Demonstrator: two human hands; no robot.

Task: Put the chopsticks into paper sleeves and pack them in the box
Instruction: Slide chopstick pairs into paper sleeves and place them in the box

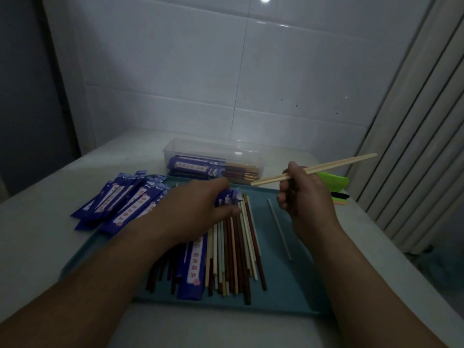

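My right hand [303,194] grips a pale pair of chopsticks [331,165], tips pointing far right. My left hand [198,209] pinches the far end of a sleeve [193,267] lying on the loose heap [236,252] in the tray [288,285]. One stick [280,229] lies apart on the right. Spare sleeves [125,202] spill over the tray's left edge. The clear box [213,151] sits just beyond, with sleeved pairs inside. Far right – a green thing [334,180] and a pen [339,196]. White worktop [37,234], tiled wall [200,71], dim light.
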